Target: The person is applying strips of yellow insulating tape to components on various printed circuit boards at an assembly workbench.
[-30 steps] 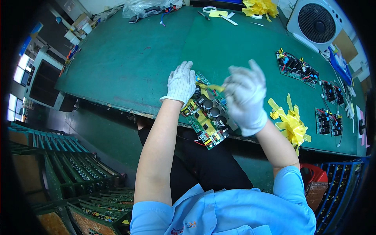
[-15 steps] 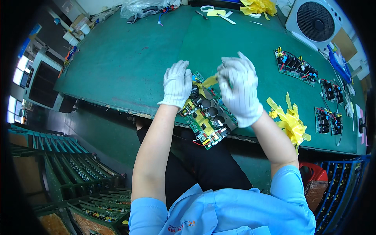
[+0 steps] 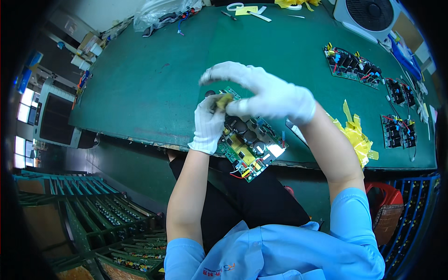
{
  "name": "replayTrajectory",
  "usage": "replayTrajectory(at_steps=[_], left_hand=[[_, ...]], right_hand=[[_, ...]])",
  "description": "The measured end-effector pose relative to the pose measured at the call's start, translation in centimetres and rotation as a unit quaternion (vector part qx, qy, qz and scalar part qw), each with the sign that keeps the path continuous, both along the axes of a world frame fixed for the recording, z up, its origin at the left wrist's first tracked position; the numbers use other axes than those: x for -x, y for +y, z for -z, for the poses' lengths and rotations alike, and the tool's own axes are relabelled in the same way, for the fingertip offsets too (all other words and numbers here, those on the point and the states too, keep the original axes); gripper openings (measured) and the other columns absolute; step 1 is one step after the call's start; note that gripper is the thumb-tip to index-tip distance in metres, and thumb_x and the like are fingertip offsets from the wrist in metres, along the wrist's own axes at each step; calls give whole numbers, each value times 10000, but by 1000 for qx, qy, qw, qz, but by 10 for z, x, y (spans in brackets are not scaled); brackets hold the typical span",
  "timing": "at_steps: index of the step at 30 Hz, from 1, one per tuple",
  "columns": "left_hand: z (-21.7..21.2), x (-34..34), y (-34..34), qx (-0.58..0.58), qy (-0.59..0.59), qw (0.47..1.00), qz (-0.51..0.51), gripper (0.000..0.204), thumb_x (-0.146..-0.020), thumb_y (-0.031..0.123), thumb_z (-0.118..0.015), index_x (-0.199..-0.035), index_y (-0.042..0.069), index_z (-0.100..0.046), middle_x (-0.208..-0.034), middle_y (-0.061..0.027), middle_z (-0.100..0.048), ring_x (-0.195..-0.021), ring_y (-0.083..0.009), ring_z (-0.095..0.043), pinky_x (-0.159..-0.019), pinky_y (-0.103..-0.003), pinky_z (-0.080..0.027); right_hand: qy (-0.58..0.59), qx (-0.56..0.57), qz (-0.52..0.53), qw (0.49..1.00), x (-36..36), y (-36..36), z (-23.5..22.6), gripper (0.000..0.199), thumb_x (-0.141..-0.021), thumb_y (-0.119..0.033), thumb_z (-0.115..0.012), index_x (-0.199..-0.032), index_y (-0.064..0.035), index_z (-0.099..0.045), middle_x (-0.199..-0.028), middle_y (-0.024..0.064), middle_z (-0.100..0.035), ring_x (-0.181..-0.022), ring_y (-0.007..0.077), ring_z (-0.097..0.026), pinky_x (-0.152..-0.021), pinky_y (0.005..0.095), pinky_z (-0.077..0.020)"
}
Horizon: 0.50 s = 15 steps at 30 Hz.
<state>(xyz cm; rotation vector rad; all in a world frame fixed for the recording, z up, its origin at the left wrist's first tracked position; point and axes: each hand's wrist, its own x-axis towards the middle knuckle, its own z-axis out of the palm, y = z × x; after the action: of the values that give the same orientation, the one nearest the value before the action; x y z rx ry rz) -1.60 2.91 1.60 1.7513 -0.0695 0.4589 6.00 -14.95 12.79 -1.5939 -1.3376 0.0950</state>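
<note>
A green circuit board (image 3: 242, 151) with black capacitors and yellow-wrapped parts lies tilted at the table's front edge, partly over my lap. At its far left corner, my gloved left hand (image 3: 208, 123) pinches a crumpled piece of yellow tape (image 3: 224, 101). My gloved right hand (image 3: 275, 95) arches over that corner with fingers stretched and apart from the thumb, whose tip is close to the tape. The far part of the board is hidden under both hands. A heap of yellow tape strips (image 3: 357, 140) lies beside my right forearm.
More circuit boards (image 3: 352, 67) lie on the green table (image 3: 140, 79) at the right. A fan (image 3: 368, 16) stands at the far right. Pen (image 3: 228, 16) and yellow note (image 3: 246, 10) lie at the back. Racks (image 3: 98, 205) stand lower left, a red chair (image 3: 385, 205) lower right.
My right hand has swung left over the board and spread its fingers. The yellow tape, earlier stretched toward my right hand, is now crumpled at my left fingertips. The view has shifted slightly.
</note>
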Motion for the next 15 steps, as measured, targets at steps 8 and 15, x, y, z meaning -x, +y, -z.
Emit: replayTrajectory(at_steps=[8,15], left_hand=[[-2,10,3,-177,-45,983,21,138,-875,28,-594,-961,2,-698,-936,-138,-689,-837,-276,-654,-776,-325,-509],[-11,15,-1,-76,33,996,13,179,-848,-10,-606,-1009,-34,-681,-966,-104,-675,-865,-169,-634,-775,-285,-491]], right_hand=[[4,178,124,976,-56,24,94,308,-793,-291,-632,-991,-66,-702,-931,170,-693,-878,306,-670,-804,403,-527],[-137,355,69,922,-62,52,81,308,-738,-341,-690,-921,-95,-720,-797,135,-697,-767,343,-679,-675,450,-533]])
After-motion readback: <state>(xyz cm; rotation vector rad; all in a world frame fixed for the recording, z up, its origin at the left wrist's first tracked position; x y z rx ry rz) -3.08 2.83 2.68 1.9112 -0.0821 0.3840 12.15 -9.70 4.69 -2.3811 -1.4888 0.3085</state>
